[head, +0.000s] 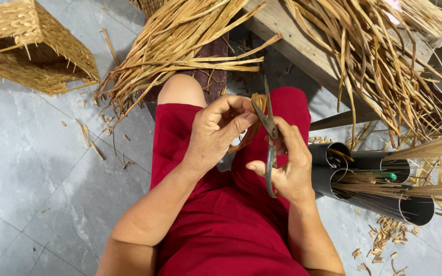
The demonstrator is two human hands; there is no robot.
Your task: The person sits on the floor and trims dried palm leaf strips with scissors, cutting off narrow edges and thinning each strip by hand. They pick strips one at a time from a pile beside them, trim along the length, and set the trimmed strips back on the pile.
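Between left fingers (pixel 234 120), straw strip (pixel 258 102) beside scissors (pixel 270 134)

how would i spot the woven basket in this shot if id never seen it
Start at the grey tiled floor and look to its top left corner, left of the big fan of dried straw. The woven basket lies there tipped over, its open mouth in shadow. Unlike the loose strands around it, it is a finished, boxy, tightly plaited shape.
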